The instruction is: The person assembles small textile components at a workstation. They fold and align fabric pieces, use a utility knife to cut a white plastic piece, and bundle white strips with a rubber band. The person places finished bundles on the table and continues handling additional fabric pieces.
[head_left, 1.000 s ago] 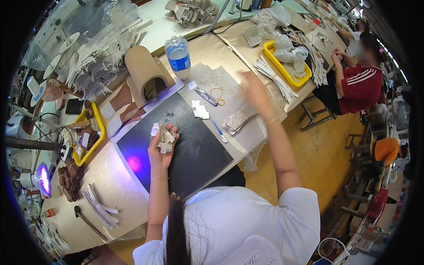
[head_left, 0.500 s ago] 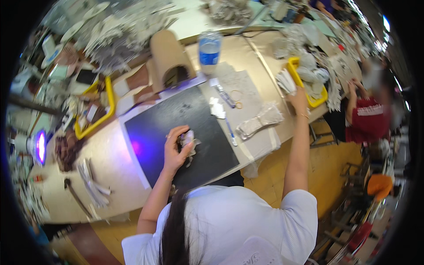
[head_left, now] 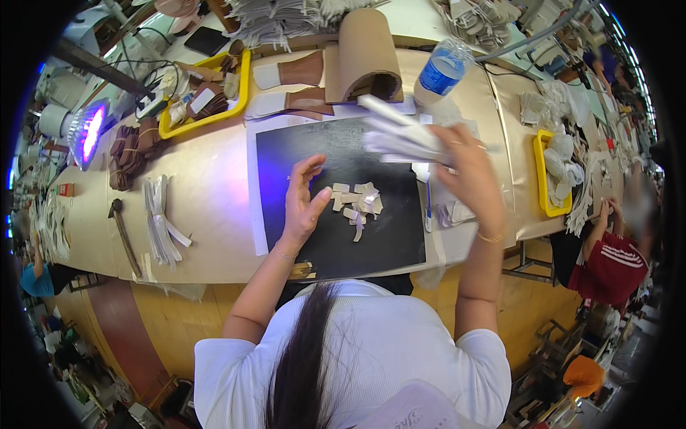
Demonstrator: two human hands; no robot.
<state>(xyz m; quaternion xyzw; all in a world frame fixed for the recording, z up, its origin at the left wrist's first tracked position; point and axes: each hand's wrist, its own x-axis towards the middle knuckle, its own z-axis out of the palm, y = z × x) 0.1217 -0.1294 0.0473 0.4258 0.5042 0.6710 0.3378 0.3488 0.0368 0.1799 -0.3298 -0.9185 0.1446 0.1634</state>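
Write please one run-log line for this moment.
left hand: open, flat on black mat, beside pile of beige cut pieces | right hand: raised, holding bundle of white strips

Busy workshop: long worktable, yellow trays, stacked cut pieces.

My long tan workbench runs across a crowded workshop, wooden floor beneath. A violet lamp glows at my left. Yellow trays sit along it, and someone in red works nearby.
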